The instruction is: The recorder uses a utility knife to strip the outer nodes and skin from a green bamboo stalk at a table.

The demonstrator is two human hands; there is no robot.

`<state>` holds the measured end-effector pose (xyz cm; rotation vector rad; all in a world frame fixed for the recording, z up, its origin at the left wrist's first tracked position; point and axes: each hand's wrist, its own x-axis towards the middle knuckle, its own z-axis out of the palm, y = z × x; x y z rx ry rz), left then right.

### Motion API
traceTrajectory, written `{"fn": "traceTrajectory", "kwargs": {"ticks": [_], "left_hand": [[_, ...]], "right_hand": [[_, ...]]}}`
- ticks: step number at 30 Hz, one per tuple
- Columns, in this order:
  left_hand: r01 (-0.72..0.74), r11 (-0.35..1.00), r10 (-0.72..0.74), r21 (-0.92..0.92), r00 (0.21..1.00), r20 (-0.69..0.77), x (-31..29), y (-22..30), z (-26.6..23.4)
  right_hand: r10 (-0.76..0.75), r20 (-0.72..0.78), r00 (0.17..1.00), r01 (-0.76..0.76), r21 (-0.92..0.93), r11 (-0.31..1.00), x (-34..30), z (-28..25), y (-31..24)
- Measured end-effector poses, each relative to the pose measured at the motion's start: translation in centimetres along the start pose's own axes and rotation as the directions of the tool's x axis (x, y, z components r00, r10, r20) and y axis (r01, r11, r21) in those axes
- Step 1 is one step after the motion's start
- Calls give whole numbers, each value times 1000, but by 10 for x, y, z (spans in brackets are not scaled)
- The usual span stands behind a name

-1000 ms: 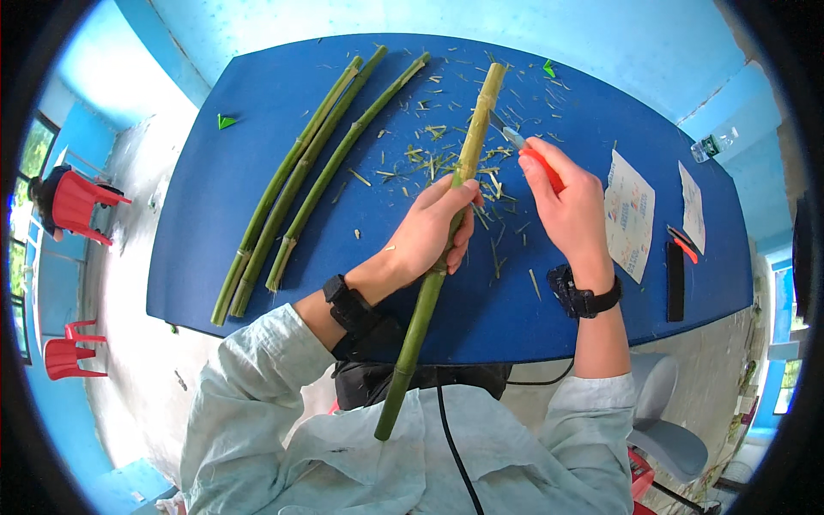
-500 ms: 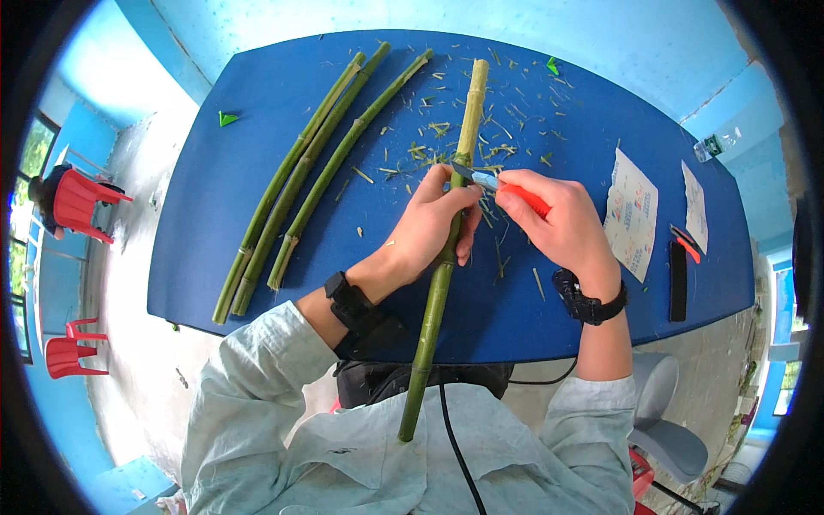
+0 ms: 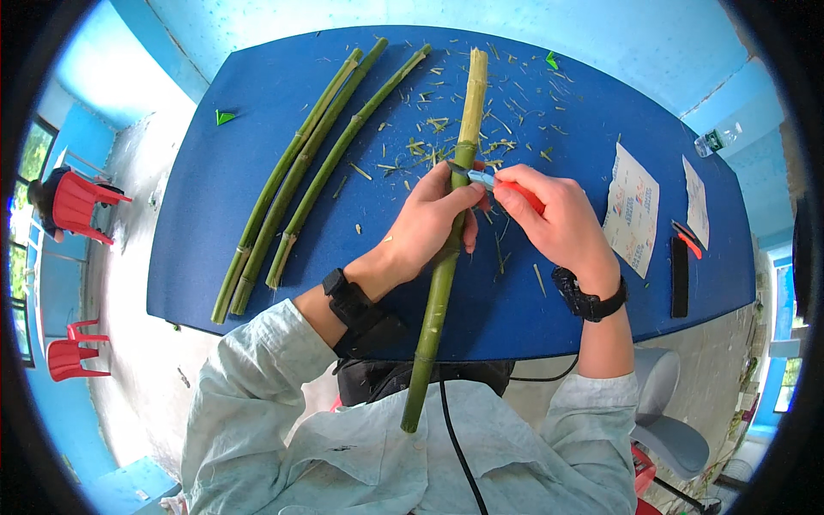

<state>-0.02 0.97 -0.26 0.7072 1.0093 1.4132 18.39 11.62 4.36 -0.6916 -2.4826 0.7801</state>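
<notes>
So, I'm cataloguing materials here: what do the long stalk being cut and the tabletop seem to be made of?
The stalk looks like green bamboo or similar cane: jointed nodes, glossy green skin, a pale stripped upper end. The tabletop looks like a smooth, matte blue painted or laminated board; which one cannot be told.

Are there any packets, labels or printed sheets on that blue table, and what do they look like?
Printed sheet: on the table right of the right hand, white rectangle with faint blue and red print.
Second sheet: further right near the table edge, white, narrower, seen at an angle.
Bottle: just off the far right corner, clear plastic with a green label band.
No screens or signs.
</notes>
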Motion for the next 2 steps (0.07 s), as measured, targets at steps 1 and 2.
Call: {"fn": "traceTrajectory", "kwargs": {"ticks": [1, 2], "left_hand": [[-6, 1000, 6, 12, 1000, 12, 1, 0, -1], [-12, 1000, 11, 23, 1000, 23, 1, 0, -2]], "right_hand": [[10, -4, 1000, -10, 10, 1000, 0, 0, -1], [11, -5, 1000, -11, 11, 1000, 0, 0, -1]]}}
